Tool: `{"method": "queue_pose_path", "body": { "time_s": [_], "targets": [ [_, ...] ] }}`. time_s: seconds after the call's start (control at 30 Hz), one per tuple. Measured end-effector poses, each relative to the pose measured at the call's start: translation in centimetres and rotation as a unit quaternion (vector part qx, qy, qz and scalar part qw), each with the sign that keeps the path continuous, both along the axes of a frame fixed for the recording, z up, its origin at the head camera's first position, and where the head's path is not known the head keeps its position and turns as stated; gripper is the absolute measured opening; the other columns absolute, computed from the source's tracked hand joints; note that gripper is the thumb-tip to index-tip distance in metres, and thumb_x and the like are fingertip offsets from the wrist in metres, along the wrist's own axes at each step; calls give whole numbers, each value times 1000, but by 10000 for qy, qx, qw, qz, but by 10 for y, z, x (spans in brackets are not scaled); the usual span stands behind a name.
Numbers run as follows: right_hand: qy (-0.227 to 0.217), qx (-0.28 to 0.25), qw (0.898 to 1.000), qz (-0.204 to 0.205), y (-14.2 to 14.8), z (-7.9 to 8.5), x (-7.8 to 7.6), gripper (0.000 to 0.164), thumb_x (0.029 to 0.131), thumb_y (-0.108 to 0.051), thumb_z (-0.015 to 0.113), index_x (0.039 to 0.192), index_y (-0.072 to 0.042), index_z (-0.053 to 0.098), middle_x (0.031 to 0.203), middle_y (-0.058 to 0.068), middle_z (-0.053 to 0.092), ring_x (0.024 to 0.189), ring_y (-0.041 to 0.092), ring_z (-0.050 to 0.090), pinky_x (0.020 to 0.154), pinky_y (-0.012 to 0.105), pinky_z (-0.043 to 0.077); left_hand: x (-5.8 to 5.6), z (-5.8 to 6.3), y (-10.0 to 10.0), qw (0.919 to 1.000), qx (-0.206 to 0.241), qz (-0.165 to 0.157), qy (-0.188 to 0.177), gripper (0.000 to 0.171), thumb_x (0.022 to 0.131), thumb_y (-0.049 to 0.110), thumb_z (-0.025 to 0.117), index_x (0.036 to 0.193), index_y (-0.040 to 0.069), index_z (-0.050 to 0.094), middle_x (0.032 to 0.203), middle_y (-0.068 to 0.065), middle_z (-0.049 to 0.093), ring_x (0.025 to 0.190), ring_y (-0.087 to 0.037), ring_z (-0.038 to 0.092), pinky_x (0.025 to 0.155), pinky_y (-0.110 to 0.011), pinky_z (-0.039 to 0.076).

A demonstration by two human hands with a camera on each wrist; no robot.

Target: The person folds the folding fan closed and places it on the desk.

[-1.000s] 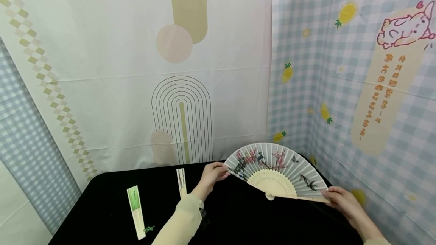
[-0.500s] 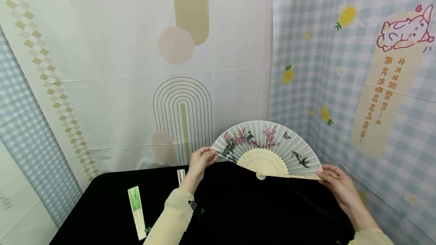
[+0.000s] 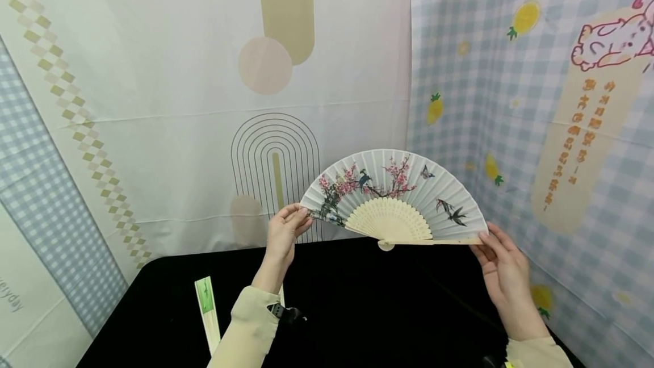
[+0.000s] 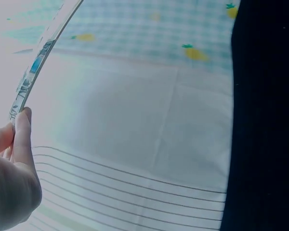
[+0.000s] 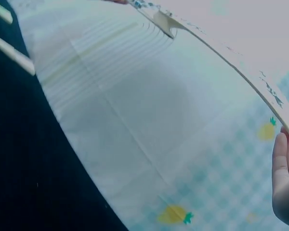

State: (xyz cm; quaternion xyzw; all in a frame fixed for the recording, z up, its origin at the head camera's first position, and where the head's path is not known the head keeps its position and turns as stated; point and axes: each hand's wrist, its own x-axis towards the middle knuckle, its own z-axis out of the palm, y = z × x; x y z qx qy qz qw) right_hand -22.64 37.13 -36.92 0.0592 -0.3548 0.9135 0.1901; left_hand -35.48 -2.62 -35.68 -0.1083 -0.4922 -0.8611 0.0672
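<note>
White cloth on pale wooden ribs (image 3: 389, 221): the fan (image 3: 357, 183) is spread wide, held up off the worktop, its painted face towards the head view. What I watch most is the line from end to end. The fan's long axis runs crosswise between the two hands, the arc uppermost and the pivot (image 3: 386, 246) at the bottom, about midway between them. From the pivot the right edge runs almost level, while the left edge climbs, so I see the left end higher than the right.

The left hand (image 3: 284, 233) pinches the left end, thumb on the near side; the right hand (image 3: 503, 268) pinches the right end the same way. I'd call neither hand clearly nearer the pivot, and I see no fingers on it. The fan lies inward of each hand: rightward from the left fingers, leftward from the right ones.

Below I have the black worktop (image 3: 388, 305). On it, left of the left sleeve (image 3: 250, 322), lies a folded green fan (image 3: 206, 300), pointing away from the person, its near end out of sight. A pale sliver (image 3: 282, 295) shows beside the left wrist; from the head view I can't tell its full shape. Behind stands a pale wall cloth (image 3: 168, 72), with checked cloth (image 3: 460, 72) on the right.
</note>
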Motion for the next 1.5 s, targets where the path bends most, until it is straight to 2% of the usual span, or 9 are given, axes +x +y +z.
{"method": "queue_pose_path", "body": {
  "time_s": [0.2,0.37,0.5,0.6,0.77,1.0,1.1,1.33,1.5],
  "targets": [
    [365,-375,9976,449,-11,3,-3,22,101,7,52,113,0,70,102,12,74,96,21,73,85,30,59,13,9,-12,9997,87,147,180,12,96,-7,63,98,4,66,85,-2,73,76,-11,72,75,-26,61],
    [404,-645,9937,822,-22,-4,-6,19,104,5,48,107,0,66,97,13,74,96,22,73,88,31,58,17,6,-15,9991,130,156,368,13,96,-7,63,98,5,67,87,-2,73,78,-11,72,76,-27,61],
    [518,-489,9915,1092,-36,-11,-8,28,106,2,43,112,0,71,105,13,74,101,21,72,91,31,57,20,2,-15,9986,141,169,490,13,96,-8,62,98,5,66,89,-3,73,78,-11,71,76,-27,61],
    [467,-365,9930,1025,-54,-12,-8,31,106,1,44,120,-5,71,112,11,73,104,20,71,92,31,56,15,-2,-17,9980,251,29,584,15,96,-9,61,97,6,66,88,-3,74,78,-12,72,75,-27,61],
    [207,81,9973,696,-84,-12,-9,27,106,-2,48,117,-6,72,112,8,73,103,18,71,93,30,56,7,-7,-17,9963,357,-236,746,16,96,-8,62,96,6,68,89,-3,74,78,-12,72,75,-27,61],
    [346,730,9946,653,-122,-12,-8,29,108,-3,44,118,-8,70,113,7,73,106,16,70,94,29,55,-4,-12,-18,9928,544,-619,873,15,96,-8,63,97,6,69,89,-4,74,78,-12,72,75,-27,61],
    [341,899,9929,703,-132,-15,-10,28,108,-3,45,119,-10,70,111,5,73,105,15,70,94,29,55,-3,-13,-17,9927,533,-643,875,14,96,-7,64,97,6,69,89,-4,74,78,-12,72,75,-26,61],
    [43,1222,9916,426,-145,-17,-14,25,107,-7,49,117,-14,71,109,1,73,104,12,70,93,29,55,-2,-14,-21,9945,513,-586,698,13,96,-6,64,99,5,69,92,-5,74,80,-12,72,76,-27,61],
    [-166,1341,9900,404,-149,-18,-15,23,107,-11,51,121,-17,70,112,1,71,107,12,68,96,29,54,-2,-16,-25,9952,517,-588,590,13,97,-3,64,102,7,71,94,-4,74,81,-12,72,77,-28,61]
  ]
}}
